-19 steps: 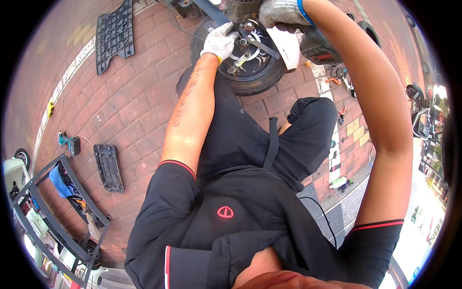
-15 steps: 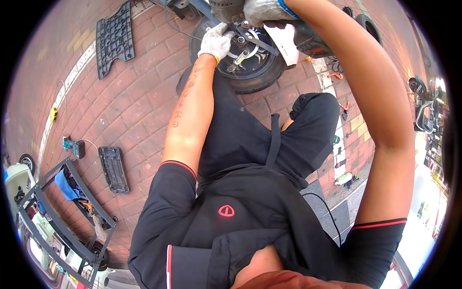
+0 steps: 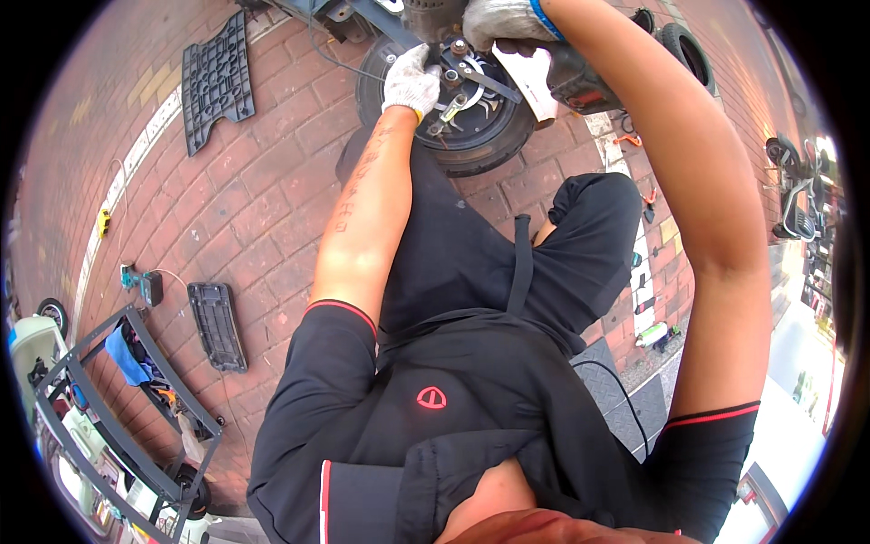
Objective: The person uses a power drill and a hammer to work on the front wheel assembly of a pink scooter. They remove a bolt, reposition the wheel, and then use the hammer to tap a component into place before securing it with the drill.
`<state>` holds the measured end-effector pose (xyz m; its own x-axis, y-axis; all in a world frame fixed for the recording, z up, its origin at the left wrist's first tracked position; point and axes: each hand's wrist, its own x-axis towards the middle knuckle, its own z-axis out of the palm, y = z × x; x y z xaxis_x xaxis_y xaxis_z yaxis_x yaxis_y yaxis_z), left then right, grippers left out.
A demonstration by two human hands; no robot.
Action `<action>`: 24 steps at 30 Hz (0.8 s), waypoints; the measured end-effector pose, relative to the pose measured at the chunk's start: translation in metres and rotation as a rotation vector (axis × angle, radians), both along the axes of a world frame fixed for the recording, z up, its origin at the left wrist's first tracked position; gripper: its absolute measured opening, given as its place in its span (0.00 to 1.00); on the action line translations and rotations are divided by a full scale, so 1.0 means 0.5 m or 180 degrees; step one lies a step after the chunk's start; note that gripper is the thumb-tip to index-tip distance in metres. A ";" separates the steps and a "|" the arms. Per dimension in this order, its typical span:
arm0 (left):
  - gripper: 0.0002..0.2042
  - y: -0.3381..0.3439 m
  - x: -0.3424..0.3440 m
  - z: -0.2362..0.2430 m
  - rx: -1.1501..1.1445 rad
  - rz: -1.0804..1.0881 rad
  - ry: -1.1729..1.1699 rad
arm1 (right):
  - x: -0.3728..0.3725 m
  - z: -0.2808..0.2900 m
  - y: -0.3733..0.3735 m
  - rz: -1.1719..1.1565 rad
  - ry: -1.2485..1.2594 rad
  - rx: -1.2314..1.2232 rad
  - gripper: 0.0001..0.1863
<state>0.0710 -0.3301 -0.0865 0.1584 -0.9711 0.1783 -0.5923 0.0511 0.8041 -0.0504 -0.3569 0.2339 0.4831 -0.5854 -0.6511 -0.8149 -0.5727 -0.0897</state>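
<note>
My left hand [image 3: 412,83], in a white knit glove, is at the near left side of a wheel [image 3: 494,150] with a black tyre. Its fingers are curled beside the hub; what they hold is hidden. The hub bears a silver lever arm [image 3: 489,83] and bolts. Farther right, my gloved right hand [image 3: 509,22] is closed round the grip of a cordless power tool [image 3: 580,89], whose dark base sticks out below the wrist. A grey cylindrical body [image 3: 433,16] at the top edge is partly cut off. A white panel [image 3: 535,83] stands behind the hub.
Red brick paving surrounds me. On the left lie a black ribbed plastic panel [image 3: 217,83], a teal cordless drill [image 3: 140,283], a black tray-like cover [image 3: 217,325] and a metal rack [image 3: 136,426]. At right are a loose tyre [image 3: 687,56] and parked scooters [image 3: 796,195].
My view has shifted slightly. My left hand has moved a little right along the wheel, with its fingers still curled. My right hand still grips the power tool.
</note>
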 end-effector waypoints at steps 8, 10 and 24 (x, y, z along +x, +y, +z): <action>0.20 0.008 -0.023 0.054 -0.0321 0.0265 0.0195 | -0.050 0.042 0.043 -0.0344 -0.0493 -0.0119 0.07; 0.16 0.011 -0.013 0.049 -0.0657 0.0344 0.0432 | -0.037 0.041 0.054 -0.0927 -0.0512 -0.0132 0.07; 0.14 0.021 -0.044 0.139 -0.0074 -0.0707 0.1121 | -0.110 0.040 0.052 -0.1689 -0.1234 0.0269 0.07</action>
